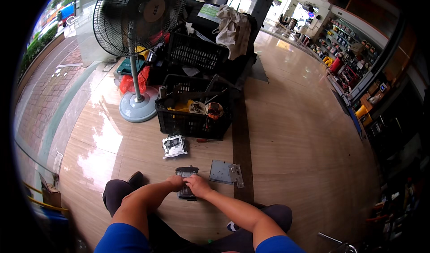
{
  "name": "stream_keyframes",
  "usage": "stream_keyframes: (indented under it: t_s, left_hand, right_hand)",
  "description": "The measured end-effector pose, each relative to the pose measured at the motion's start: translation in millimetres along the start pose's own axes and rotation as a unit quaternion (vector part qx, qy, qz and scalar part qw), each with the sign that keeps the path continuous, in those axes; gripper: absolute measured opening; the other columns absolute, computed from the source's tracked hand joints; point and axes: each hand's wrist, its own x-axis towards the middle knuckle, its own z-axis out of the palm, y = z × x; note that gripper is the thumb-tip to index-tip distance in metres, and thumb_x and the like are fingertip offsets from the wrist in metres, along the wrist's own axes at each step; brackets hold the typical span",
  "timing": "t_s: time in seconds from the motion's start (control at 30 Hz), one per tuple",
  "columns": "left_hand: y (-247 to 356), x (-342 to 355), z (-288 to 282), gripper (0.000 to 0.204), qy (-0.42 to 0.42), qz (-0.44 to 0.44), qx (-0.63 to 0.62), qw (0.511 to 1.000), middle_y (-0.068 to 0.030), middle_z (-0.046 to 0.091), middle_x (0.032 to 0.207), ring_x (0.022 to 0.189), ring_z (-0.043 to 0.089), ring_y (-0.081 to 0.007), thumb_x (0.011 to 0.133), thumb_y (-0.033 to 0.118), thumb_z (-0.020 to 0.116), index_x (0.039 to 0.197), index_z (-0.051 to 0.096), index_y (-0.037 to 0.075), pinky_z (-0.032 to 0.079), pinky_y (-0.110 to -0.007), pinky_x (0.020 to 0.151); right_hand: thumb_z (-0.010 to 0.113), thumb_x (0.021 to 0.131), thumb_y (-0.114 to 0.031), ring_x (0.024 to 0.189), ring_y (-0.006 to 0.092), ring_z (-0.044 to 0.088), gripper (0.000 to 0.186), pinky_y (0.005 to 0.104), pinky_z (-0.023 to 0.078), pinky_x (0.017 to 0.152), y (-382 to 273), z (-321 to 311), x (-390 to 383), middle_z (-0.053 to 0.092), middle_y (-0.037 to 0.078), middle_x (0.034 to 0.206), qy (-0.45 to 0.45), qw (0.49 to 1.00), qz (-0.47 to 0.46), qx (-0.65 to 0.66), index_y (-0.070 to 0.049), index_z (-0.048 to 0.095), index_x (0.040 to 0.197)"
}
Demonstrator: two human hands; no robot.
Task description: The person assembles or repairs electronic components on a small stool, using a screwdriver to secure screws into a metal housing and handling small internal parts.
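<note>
On the floor between my legs lies a dark, box-shaped metal device housing (187, 195) with a perforated face. My left hand (175, 182) grips its left side, fingers curled in. From the right, my right hand (197, 186) reaches over it with bent fingers closed at its upper middle; the fingertips of both hands nearly meet. Whatever small part may sit between the fingers is hidden. A flat grey metal cover (221, 171) lies just right of the housing, with a narrow slotted metal plate (236, 176) at its right edge. Farther off rests a white-framed disc mechanism (174, 146).
A black plastic crate (192, 124) of tools stands ahead, with a red-handled screwdriver (207, 140) before it. Left of it stands a pedestal fan (139, 105) beside a red plastic bag (142, 79). Stocked shelves (342, 42) line the far right. A metal rod (330, 237) lies at lower right.
</note>
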Motion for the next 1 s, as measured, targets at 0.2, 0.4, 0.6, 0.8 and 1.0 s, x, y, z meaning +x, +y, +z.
stream_keyframes:
  t_s: [0.2, 0.4, 0.6, 0.8, 1.0]
  left_hand:
    - [9, -13, -15, 0.029, -0.005, -0.015, -0.016, 1.0, -0.0149, 0.064, 0.114, 0.107, 0.061, -0.0333, 0.088, 0.03, 0.054, 0.111, 0.064, 0.018, 0.049, -0.043, 0.09]
    - [10, -11, -17, 0.032, -0.017, 0.027, -0.019, 0.999, -0.0128, 0.063, 0.116, 0.109, 0.06, -0.0324, 0.087, 0.034, 0.055, 0.117, 0.061, 0.022, 0.048, -0.043, 0.091]
    - [7, -8, -13, 0.034, -0.013, 0.032, 0.013, 0.999, -0.0128, 0.063, 0.116, 0.109, 0.059, -0.0325, 0.089, 0.036, 0.054, 0.119, 0.06, 0.023, 0.048, -0.043, 0.091]
    - [7, -7, -14, 0.034, -0.016, 0.033, 0.024, 0.999, -0.0147, 0.063, 0.115, 0.108, 0.06, -0.033, 0.09, 0.035, 0.052, 0.119, 0.06, 0.02, 0.049, -0.043, 0.09]
    - [-2, 0, -4, 0.032, -0.01, 0.017, 0.019, 1.0, -0.0167, 0.064, 0.113, 0.107, 0.061, -0.0341, 0.09, 0.032, 0.052, 0.114, 0.062, 0.015, 0.049, -0.044, 0.09]
  right_hand:
    - [0.058, 0.086, -0.017, 0.087, 0.0344, 0.061, 0.017, 0.0405, 0.05, 0.078, 2, 3, 1, 0.063, 0.015, 0.093, -0.002, 1.0, 0.009, 0.004, -0.009, 0.066, 0.1]
    - [0.059, 0.087, -0.022, 0.086, 0.035, 0.061, 0.02, 0.0409, 0.05, 0.077, 9, 9, 1, 0.064, 0.016, 0.091, -0.019, 1.0, 0.003, 0.018, -0.006, 0.066, 0.098]
    - [0.063, 0.085, -0.026, 0.082, 0.0373, 0.062, 0.023, 0.0433, 0.05, 0.073, -2, 3, 4, 0.065, 0.019, 0.089, 0.011, 0.996, 0.075, 0.039, -0.004, 0.064, 0.091]
    - [0.063, 0.084, -0.026, 0.083, 0.0371, 0.062, 0.023, 0.0439, 0.049, 0.073, -1, -1, 5, 0.065, 0.018, 0.088, -0.02, 0.996, 0.084, -0.018, -0.004, 0.064, 0.091]
    - [0.059, 0.086, -0.019, 0.085, 0.0348, 0.061, 0.016, 0.0425, 0.05, 0.074, -4, 2, 3, 0.064, 0.014, 0.09, -0.008, 0.999, 0.023, -0.042, -0.008, 0.065, 0.095]
